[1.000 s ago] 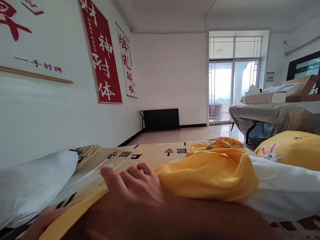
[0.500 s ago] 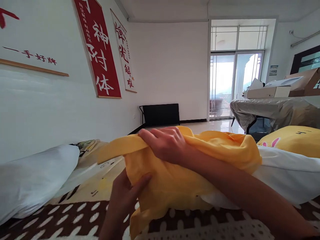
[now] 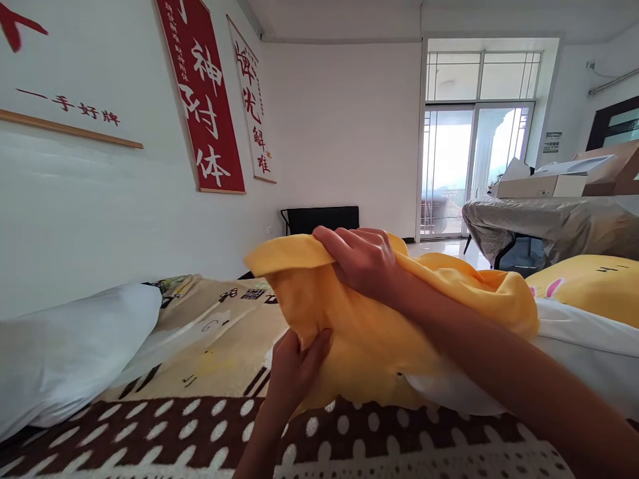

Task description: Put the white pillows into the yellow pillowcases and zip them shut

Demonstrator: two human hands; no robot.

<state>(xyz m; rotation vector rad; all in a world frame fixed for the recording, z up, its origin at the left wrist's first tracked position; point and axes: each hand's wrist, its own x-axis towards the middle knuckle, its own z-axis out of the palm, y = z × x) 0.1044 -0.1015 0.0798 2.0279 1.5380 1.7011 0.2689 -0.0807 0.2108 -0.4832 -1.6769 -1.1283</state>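
While right grip clamps yellow cloth beneath it, left grip pinching lower down

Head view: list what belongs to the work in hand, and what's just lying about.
In hand:
yellow cloth, gripped by left hand and right hand
right-side white pillow, partly covered by it

Lying about:
left-side white pillow
yellow printed pillow
white box
brown carton
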